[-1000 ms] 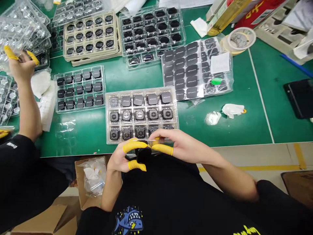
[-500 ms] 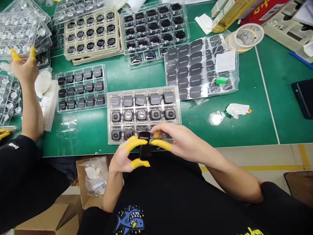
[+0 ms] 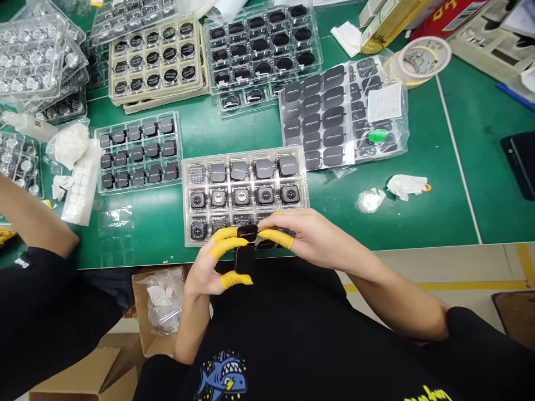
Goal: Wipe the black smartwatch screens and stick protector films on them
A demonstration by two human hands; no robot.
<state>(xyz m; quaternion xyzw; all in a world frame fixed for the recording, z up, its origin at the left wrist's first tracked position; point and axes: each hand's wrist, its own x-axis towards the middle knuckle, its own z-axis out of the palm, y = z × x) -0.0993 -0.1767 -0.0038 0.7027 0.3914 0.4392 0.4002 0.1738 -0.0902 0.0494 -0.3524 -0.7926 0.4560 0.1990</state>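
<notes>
My left hand [image 3: 207, 265], with yellow finger cots, pinches a black square watch body [image 3: 244, 260] at its edges, close to my shirt. Just above it is a black printed film [image 3: 247, 233], its lettering facing up. My right hand [image 3: 311, 239], also in yellow cots, is closed on the film's right edge with thumb and forefinger. The left fingertips touch or nearly touch the film's left side. Behind both hands lies a clear tray [image 3: 246, 213] of square watch bodies, some covered with dark printed films; its front row is partly hidden.
A second clear tray [image 3: 139, 150] of dark square pieces lies to the left. Sheets of printed films [image 3: 324, 120] in plastic lie behind. Tape rolls [image 3: 424, 58], crumpled tissue [image 3: 404, 187] and a phone [image 3: 520, 164] are to the right. A co-worker's arm [image 3: 35, 217] reaches in at left.
The printed film has tilted and its right side has shifted slightly between my fingers; the watch body moved slightly left. The co-worker's hand let go of the stacked trays and drew back toward the lower left.
</notes>
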